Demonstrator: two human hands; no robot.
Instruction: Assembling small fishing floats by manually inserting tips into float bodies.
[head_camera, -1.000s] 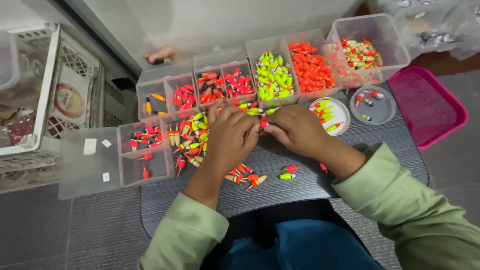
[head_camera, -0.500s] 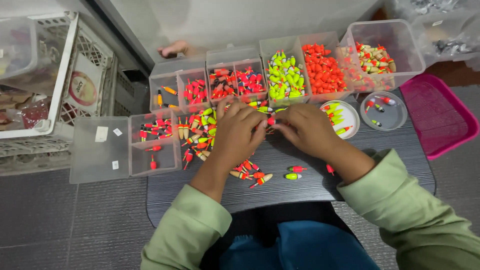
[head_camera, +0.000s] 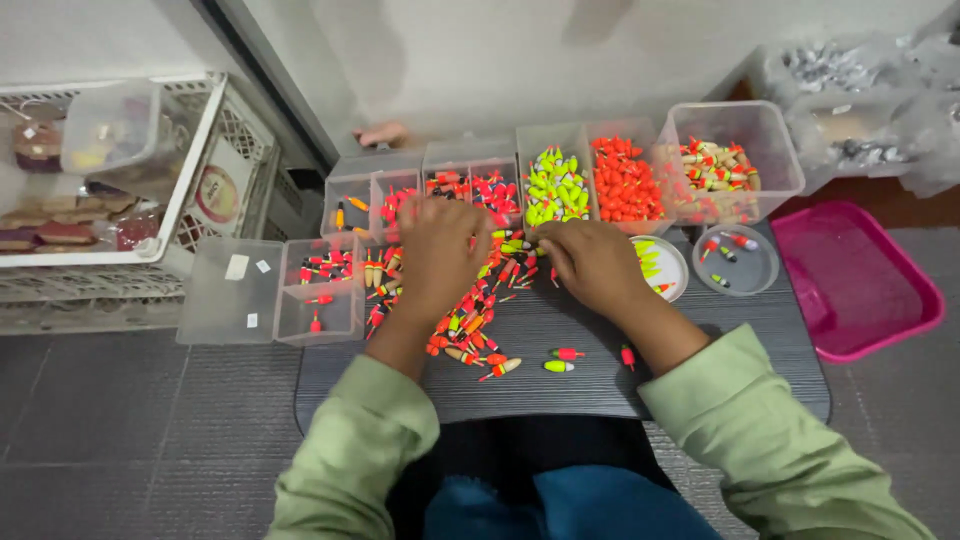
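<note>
The loose heap of small red, orange and yellow-green plastic fishing floats (head_camera: 478, 318) lies on the dark grey ribbed tabletop (head_camera: 700, 370), directly under and between the 2 hands. The left hand (head_camera: 440, 250) rests palm down on the heap's far end, fingers curled; whether it pinches a float cannot be told. The right hand (head_camera: 592, 262) sits just beside it, fingertips bent toward the left hand over the floats; its grip cannot be told either. The heap's long axis runs diagonally, from the fingertips back toward the person's left elbow.

Nearer the body than the right hand lie 3 stray floats: a yellow-green and red one (head_camera: 559, 366), a red one with a green tip (head_camera: 567, 353), both lying crosswise, and a small red one (head_camera: 627, 356) by the wrist. Bare tabletop stretches from there to the near edge.

Beyond the fingertips stand clear plastic sorting bins (head_camera: 556, 185), each holding 1 colour mix. Right of the right hand sit 2 round clear lids (head_camera: 745, 268), then a pink plastic tray (head_camera: 860, 285) off the table's edge. Left of the left hand is a white plastic crate (head_camera: 150, 250).
</note>
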